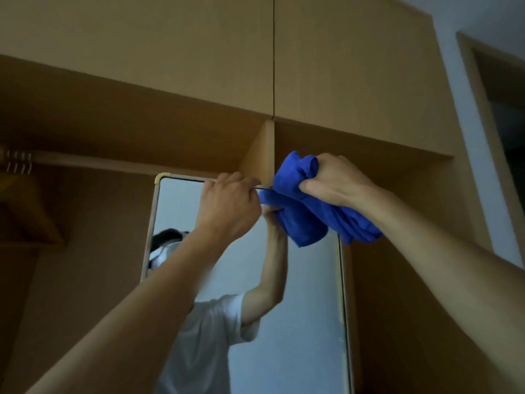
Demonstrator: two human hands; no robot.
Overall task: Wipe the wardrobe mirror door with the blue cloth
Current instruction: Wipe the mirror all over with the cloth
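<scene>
Dim room, tan wardrobe (170,58) — left hand (230,203) curled over the mirror (306,308) top edge, right hand (338,180) clutching the bunched cloth (301,223) beside it. A hard push could swing the mirror — it seems hinged.

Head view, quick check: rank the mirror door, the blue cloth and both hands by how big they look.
1. mirror door, largest by far.
2. blue cloth.
3. left hand and right hand: about alike, so unranked.

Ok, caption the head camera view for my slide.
Left hand grips the mirror door at its top edge; right hand holds the bunched blue cloth.
</scene>
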